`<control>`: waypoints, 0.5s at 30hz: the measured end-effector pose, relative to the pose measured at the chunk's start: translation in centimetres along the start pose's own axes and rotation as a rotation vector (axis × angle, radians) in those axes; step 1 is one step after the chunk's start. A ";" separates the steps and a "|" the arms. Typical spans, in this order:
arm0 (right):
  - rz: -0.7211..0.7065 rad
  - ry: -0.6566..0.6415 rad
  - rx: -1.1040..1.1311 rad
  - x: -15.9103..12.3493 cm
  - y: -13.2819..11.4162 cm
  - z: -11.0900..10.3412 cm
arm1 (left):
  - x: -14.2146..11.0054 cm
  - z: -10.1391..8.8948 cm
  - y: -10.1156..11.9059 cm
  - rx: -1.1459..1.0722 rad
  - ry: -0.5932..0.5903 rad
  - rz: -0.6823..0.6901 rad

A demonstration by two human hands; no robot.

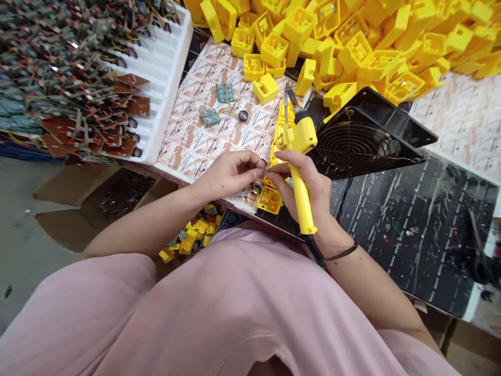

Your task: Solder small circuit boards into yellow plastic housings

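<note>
My right hand (309, 180) has a yellow soldering gun (300, 190) resting in its grip, with the metal tip pointing up and away from me. The thumb and finger of that hand also reach toward the fingertips of my left hand (242, 172). My left hand is closed in a pinch, and what it holds is too small and hidden to name. Just below the fingers lies an open yellow plastic case (271, 199) with a round speaker grille. More yellow cases run in a row behind it, partly covered by my hands and the gun.
Two green circuit boards (225, 93) and a small round speaker (243, 115) lie ahead. At left is a white foam tray (164, 89) piled with brown boards. Yellow housings (299, 26) heap at the back. A black fan (360, 138) stands right; scissors (479, 256) lie far right.
</note>
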State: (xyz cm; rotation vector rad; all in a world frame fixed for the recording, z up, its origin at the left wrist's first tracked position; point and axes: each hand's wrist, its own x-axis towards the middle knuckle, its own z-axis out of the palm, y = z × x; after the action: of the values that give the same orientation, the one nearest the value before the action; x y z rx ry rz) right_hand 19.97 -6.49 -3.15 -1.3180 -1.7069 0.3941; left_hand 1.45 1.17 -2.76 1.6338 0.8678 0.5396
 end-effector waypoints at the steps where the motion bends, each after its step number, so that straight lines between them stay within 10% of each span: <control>1: 0.017 0.004 0.006 0.1 -0.1 0.1 | -0.1 0.0 0.0 0.025 -0.001 0.014; 15: -0.049 0.093 0.062 -0.3 0.4 0.4 | 0.0 0.5 -0.8 -0.172 0.058 0.000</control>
State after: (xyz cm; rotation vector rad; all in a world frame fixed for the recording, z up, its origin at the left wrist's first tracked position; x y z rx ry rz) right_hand 19.87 -6.54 -3.81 -1.2288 -1.6336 0.3498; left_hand 1.62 0.87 -3.70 1.4674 0.8405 0.6464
